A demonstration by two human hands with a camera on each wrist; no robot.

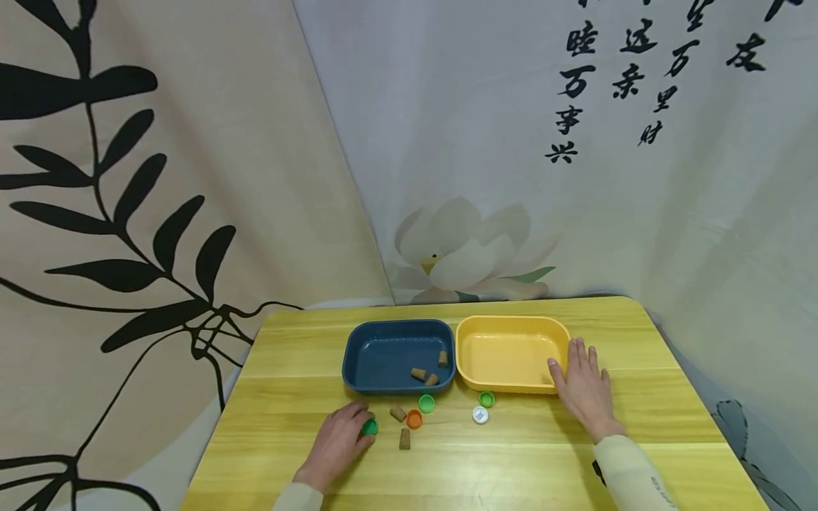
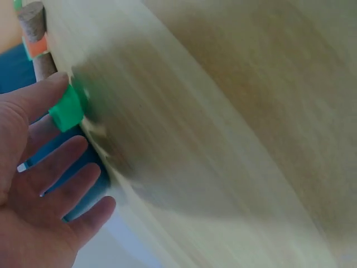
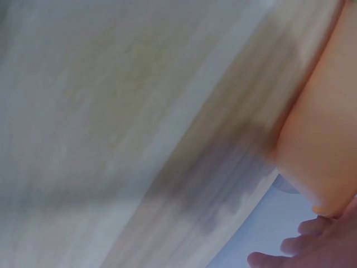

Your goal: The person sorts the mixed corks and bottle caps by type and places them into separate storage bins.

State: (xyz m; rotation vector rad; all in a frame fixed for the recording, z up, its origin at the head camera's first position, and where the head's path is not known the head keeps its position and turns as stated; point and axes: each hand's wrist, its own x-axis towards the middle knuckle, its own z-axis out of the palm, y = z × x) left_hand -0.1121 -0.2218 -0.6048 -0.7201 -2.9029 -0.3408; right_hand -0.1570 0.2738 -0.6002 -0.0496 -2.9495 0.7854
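Note:
Between thumb and index finger, my left hand [image 1: 340,438] pinches a green bottle cap [image 2: 68,109] just at the tabletop; its other fingers are spread apart in the left wrist view. Right of it lie an orange cap [image 1: 414,419], another green cap [image 1: 426,404] and two corks, one of them upright-looking [image 1: 405,439]. My right hand [image 1: 586,392] rests at the right end of the yellow tray [image 1: 469,380], fingers extended and thumb at its rim. A blue tray [image 1: 367,387] beside it contains three corks, including a cork [image 1: 443,358] near its right wall.
In front of the yellow tray lie a white cap [image 1: 480,415] and a smaller-looking green cap [image 1: 487,399]. The two trays stand side by side towards the back of the wooden table [image 1: 511,468]. A printed curtain [image 1: 460,106] hangs behind the table.

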